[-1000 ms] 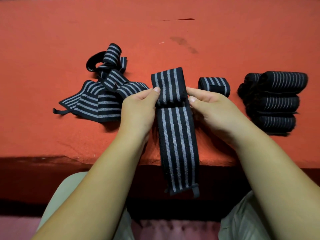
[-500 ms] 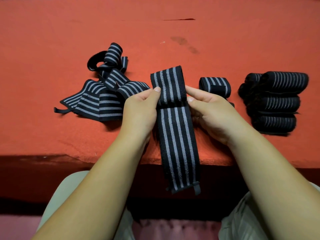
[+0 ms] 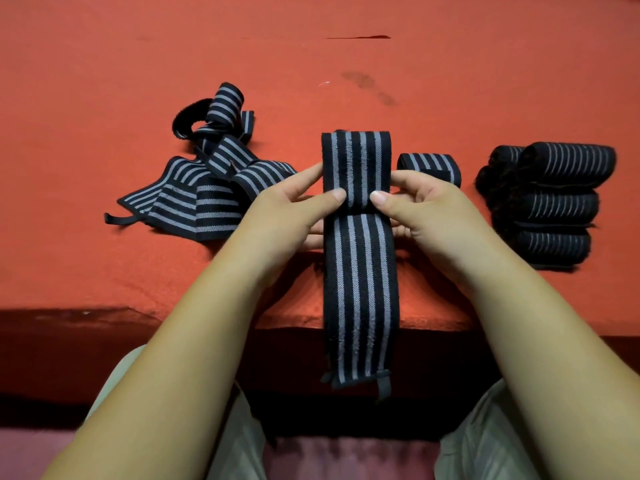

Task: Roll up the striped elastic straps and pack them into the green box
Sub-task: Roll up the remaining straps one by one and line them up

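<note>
A: What lies under the hands?

B: A red-orange surface (image 3: 104,64). It spreads out to the left, to the right and far beyond both hands.

A: And the strap being worked?

B: One long black strap (image 3: 360,271) with grey stripes runs between the two hands. Its far end is folded back just beyond the fingertips. The rest comes toward the person, passes over the surface's near edge and hangs down between the knees.

A: What sits to either side?

B: Just outward of the left hand (image 3: 287,216) lies a heap of loose straps (image 3: 194,202), tangled and partly looped. Well out from the right hand (image 3: 426,209) is a stack of rolled straps (image 3: 554,202), dark rolls lying one on another.

A: How do the hands hold the strap?

B: Each hand pinches one edge of it at the fold, with the thumb pressed on top and the fingers curled beneath.

A: Anything smaller?

B: A small rolled strap (image 3: 429,166) sits just beyond the right hand, partly hidden by it. A grey tab (image 3: 383,386) dangles from the hanging end, nearer the person than either hand.
</note>
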Motion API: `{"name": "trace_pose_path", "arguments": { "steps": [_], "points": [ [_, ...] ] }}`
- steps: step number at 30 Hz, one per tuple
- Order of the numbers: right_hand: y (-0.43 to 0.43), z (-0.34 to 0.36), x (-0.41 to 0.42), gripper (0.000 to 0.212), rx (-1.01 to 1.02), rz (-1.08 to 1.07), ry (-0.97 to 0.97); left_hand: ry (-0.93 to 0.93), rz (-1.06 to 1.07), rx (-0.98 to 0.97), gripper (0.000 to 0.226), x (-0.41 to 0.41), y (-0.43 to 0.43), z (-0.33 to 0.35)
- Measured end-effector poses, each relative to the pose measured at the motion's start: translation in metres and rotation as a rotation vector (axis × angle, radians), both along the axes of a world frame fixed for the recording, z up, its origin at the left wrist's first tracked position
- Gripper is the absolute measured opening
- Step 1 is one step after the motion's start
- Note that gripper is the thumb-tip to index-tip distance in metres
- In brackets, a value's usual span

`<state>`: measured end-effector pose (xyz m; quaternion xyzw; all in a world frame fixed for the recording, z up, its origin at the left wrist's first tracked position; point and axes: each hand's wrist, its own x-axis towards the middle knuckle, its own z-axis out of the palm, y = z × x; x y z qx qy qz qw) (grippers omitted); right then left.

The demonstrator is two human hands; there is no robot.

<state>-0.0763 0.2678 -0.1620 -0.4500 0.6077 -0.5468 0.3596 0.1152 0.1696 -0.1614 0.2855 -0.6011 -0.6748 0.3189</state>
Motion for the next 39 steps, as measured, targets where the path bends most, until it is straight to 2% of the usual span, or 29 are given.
{"name": "trace_pose_path", "arguments": {
  "steps": [3, 9, 16, 18, 21, 23, 28, 30, 33, 39],
  "points": [
    [-0.002, -0.003, -0.001, 0.037, -0.019, 0.013, -0.048, 0.013, -0.006, -0.026, 0.041, 0.005, -0.006, -0.002],
    [0.002, 0.002, -0.003, 0.037, 0.027, 0.047, 0.025, 0.057, 0.078, -0.057, 0.036, 0.003, -0.010, -0.009],
    [-0.001, 0.000, 0.001, 0.024, 0.053, -0.021, 0.025, 0.049, 0.172, -0.179, 0.033, -0.004, -0.012, -0.013],
    [0.000, 0.003, 0.003, 0.032, 0.087, -0.027, -0.073, 0.053, 0.210, -0.203, 0.030, -0.005, -0.014, -0.015],
    [0.002, 0.007, 0.000, 0.057, 0.150, 0.054, -0.235, 0.034, 0.220, -0.193, 0.027, -0.005, -0.014, -0.016],
    [0.003, 0.007, -0.003, 0.063, 0.178, 0.094, -0.215, 0.014, 0.188, -0.169, 0.031, -0.005, -0.011, -0.014],
    [0.005, 0.000, -0.003, 0.031, 0.095, 0.067, -0.147, 0.011, 0.141, -0.094, 0.053, -0.005, -0.014, -0.011],
    [0.005, -0.002, -0.001, 0.028, 0.052, 0.074, -0.141, -0.016, 0.155, -0.021, 0.048, -0.004, -0.012, -0.011],
    [0.004, -0.004, 0.003, 0.025, -0.007, 0.076, -0.098, -0.061, 0.158, 0.035, 0.022, -0.004, -0.007, -0.011],
    [-0.001, -0.012, 0.004, 0.032, -0.070, 0.055, 0.086, 0.017, 0.071, 0.077, 0.034, -0.003, 0.003, 0.001]
  ]
}}
